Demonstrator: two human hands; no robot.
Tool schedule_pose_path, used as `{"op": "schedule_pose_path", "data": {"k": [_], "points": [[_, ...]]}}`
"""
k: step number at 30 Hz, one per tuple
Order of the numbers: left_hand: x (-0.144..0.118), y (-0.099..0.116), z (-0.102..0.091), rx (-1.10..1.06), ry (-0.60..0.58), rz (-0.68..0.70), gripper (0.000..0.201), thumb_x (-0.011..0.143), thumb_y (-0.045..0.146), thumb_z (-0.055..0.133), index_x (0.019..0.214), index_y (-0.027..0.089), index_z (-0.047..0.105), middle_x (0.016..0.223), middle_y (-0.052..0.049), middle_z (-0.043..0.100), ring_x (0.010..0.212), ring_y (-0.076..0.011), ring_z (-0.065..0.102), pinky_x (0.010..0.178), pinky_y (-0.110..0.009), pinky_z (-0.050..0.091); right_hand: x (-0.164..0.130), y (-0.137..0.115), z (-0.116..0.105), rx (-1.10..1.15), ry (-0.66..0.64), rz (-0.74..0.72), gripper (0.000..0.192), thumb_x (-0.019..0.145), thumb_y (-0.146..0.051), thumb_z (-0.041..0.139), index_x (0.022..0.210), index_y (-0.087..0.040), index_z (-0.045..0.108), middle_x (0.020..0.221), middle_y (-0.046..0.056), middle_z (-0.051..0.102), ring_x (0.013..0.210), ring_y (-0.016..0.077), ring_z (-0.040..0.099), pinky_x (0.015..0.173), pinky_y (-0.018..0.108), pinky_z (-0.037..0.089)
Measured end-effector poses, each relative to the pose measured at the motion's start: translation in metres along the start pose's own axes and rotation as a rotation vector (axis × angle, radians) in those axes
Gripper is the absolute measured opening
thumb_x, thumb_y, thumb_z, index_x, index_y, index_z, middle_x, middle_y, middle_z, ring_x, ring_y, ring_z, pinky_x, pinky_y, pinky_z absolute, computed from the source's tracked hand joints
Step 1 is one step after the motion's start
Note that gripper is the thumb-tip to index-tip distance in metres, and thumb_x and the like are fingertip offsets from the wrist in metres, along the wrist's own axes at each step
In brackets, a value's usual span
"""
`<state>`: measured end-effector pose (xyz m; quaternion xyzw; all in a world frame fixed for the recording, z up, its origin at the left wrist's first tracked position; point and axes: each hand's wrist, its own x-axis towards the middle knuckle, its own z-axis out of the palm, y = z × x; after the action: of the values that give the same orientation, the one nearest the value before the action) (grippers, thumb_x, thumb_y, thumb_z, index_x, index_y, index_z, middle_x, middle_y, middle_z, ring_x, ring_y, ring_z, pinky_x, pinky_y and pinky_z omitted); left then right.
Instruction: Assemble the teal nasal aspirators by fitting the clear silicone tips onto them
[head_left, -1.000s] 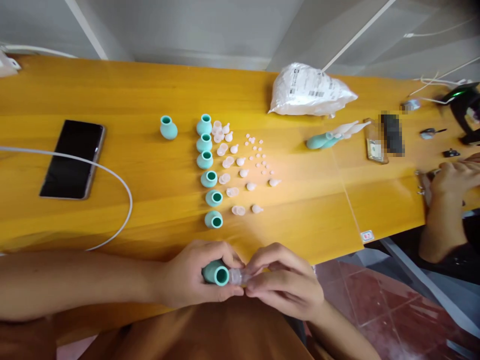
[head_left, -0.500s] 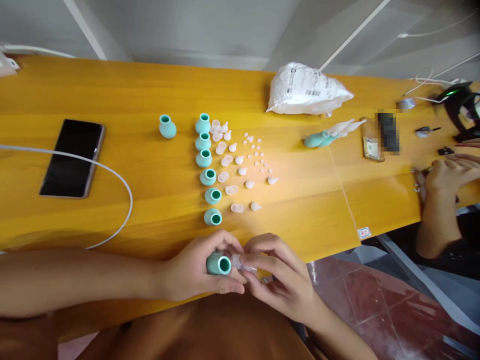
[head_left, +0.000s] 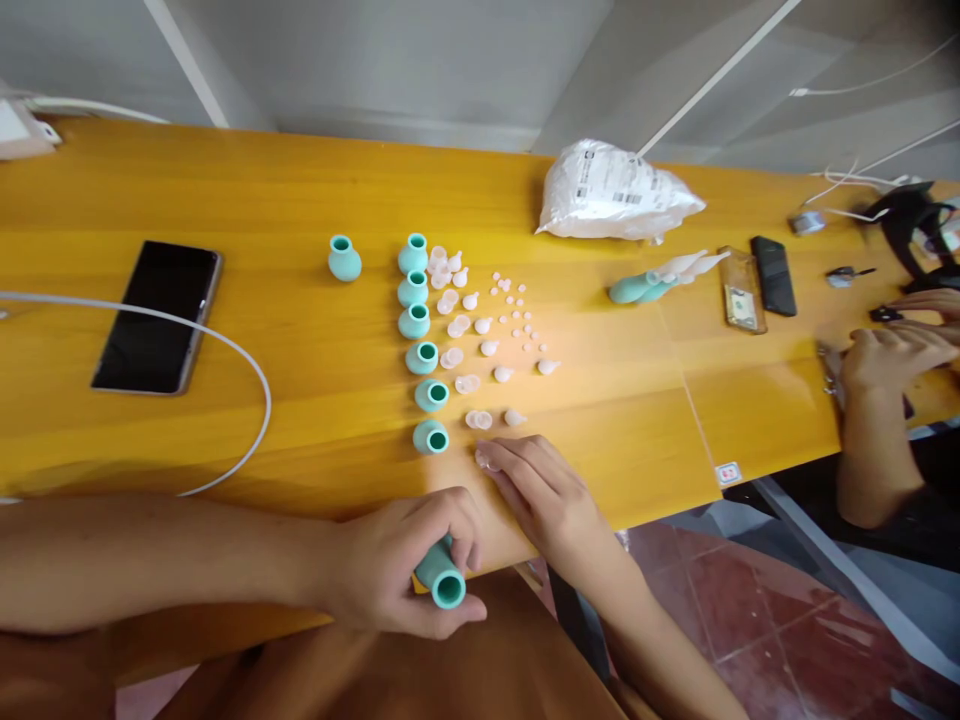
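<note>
My left hand [head_left: 390, 580] is closed around a teal rubber bulb [head_left: 442, 580], held just off the near table edge with its open mouth facing me. My right hand [head_left: 540, 490] reaches forward onto the yellow table [head_left: 615, 420]. Its fingertips pinch a small clear cap [head_left: 486, 461] against the tabletop, just right of the nearest bulb [head_left: 430, 437] in a column of several teal bulbs [head_left: 421, 357]. Beside the column lie rows of clear caps [head_left: 478, 420], pointed tips [head_left: 514, 417] and tiny beads [head_left: 517, 310]. One more bulb [head_left: 344, 258] stands apart to the left.
A black phone [head_left: 157, 317] and a white cable [head_left: 247, 360] lie at left. At the back are a white plastic bag [head_left: 615, 195] and assembled teal pieces [head_left: 652, 283]. Another person's hands [head_left: 892, 350] work at the right, near a second phone [head_left: 774, 275].
My hands have come apart. The right hand moved forward from the bulb's mouth to the table with the clear cap. The left hand drew the bulb back toward me.
</note>
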<state>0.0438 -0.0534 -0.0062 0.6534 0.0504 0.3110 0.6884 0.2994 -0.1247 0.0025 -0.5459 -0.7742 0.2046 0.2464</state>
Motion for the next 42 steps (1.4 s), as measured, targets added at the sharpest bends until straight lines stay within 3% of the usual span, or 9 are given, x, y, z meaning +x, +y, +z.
{"op": "schedule_pose_path", "data": {"k": [5, 10, 14, 17, 23, 28, 33, 37, 42], "points": [[0.000, -0.002, -0.004, -0.006, 0.003, -0.120, 0.040, 0.105, 0.039, 0.088, 0.110, 0.025, 0.051, 0.103, -0.002, 0.066, 0.088, -0.0158, 0.062, 0.084, -0.027, 0.050, 0.001, -0.009, -0.013, -0.061, 0.089, 0.002, 0.051, 0.112, -0.007, 0.069, 0.161, -0.020, 0.062, 0.146, 0.018, 0.075, 0.136, 0.0294, 0.076, 0.113, 0.046, 0.069], [-0.001, -0.007, -0.005, -0.050, 0.002, -0.222, 0.045, 0.104, 0.051, 0.088, 0.109, 0.024, 0.052, 0.104, -0.002, 0.065, 0.089, -0.0158, 0.060, 0.082, -0.027, 0.050, -0.007, -0.021, -0.032, -0.023, 0.296, -0.018, 0.048, 0.104, 0.005, 0.070, 0.144, -0.020, 0.072, 0.123, 0.012, 0.077, 0.111, 0.0233, 0.079, 0.092, 0.037, 0.071], [0.003, 0.004, -0.007, 0.033, -0.010, -0.116, 0.038, 0.104, 0.035, 0.085, 0.118, 0.025, 0.050, 0.108, -0.002, 0.062, 0.089, -0.0153, 0.060, 0.081, -0.027, 0.051, -0.012, -0.020, -0.030, -0.032, 0.390, -0.048, 0.043, 0.100, 0.009, 0.069, 0.132, -0.019, 0.075, 0.112, 0.009, 0.077, 0.100, 0.0218, 0.077, 0.082, 0.036, 0.068], [0.021, 0.037, -0.019, 0.214, -0.002, 0.051, 0.033, 0.106, 0.027, 0.081, 0.122, 0.026, 0.053, 0.116, -0.005, 0.065, 0.095, -0.0174, 0.065, 0.086, -0.029, 0.058, -0.013, -0.014, -0.023, -0.030, 0.443, -0.043, 0.042, 0.098, 0.008, 0.070, 0.129, -0.019, 0.076, 0.111, 0.009, 0.079, 0.097, 0.0221, 0.076, 0.079, 0.037, 0.067], [0.065, 0.116, -0.080, 1.045, 0.194, 0.015, 0.019, 0.111, 0.041, 0.079, 0.112, 0.023, 0.076, 0.119, -0.003, 0.064, 0.113, -0.0215, 0.063, 0.121, -0.041, 0.056, -0.019, 0.005, -0.023, -0.095, 0.564, -0.006, 0.043, 0.096, 0.007, 0.071, 0.126, -0.022, 0.078, 0.107, 0.007, 0.080, 0.091, 0.0225, 0.076, 0.072, 0.037, 0.060], [0.060, 0.098, -0.142, 1.237, 0.004, -0.167, 0.035, 0.121, 0.041, 0.054, 0.116, 0.013, 0.075, 0.111, 0.002, 0.057, 0.095, -0.0107, 0.059, 0.116, -0.031, 0.053, -0.005, 0.056, -0.066, -0.313, 0.742, 0.102, 0.027, 0.100, -0.005, 0.070, 0.116, -0.025, 0.079, 0.101, 0.007, 0.078, 0.076, 0.0208, 0.067, 0.069, 0.037, 0.053], [0.071, 0.073, -0.154, 1.508, -0.071, -0.541, 0.013, 0.116, 0.027, 0.062, 0.113, 0.017, 0.070, 0.115, -0.007, 0.065, 0.092, -0.0222, 0.065, 0.094, -0.037, 0.058, 0.039, 0.135, -0.140, -0.472, 0.678, 0.390, 0.046, 0.104, -0.019, 0.069, 0.150, -0.013, 0.071, 0.150, 0.030, 0.066, 0.079, 0.0220, 0.070, 0.079, 0.043, 0.058], [0.082, 0.081, -0.147, 1.577, -0.097, -0.656, 0.019, 0.119, 0.028, 0.054, 0.122, 0.015, 0.068, 0.127, -0.012, 0.069, 0.103, -0.0277, 0.069, 0.093, -0.040, 0.055, 0.083, 0.169, -0.180, -0.659, 0.537, 0.325, 0.052, 0.112, -0.024, 0.067, 0.160, -0.004, 0.068, 0.158, 0.035, 0.066, 0.143, 0.0354, 0.064, 0.115, 0.047, 0.049], [0.081, 0.094, -0.140, 1.611, -0.035, -0.687, 0.029, 0.121, 0.031, 0.054, 0.139, 0.010, 0.063, 0.139, -0.017, 0.070, 0.123, -0.0365, 0.071, 0.104, -0.044, 0.056, 0.120, 0.176, -0.187, -0.636, 0.361, 0.373, 0.027, 0.114, -0.023, 0.072, 0.125, -0.005, 0.089, 0.121, 0.024, 0.086, 0.097, 0.0212, 0.067, 0.101, 0.042, 0.044]]}}
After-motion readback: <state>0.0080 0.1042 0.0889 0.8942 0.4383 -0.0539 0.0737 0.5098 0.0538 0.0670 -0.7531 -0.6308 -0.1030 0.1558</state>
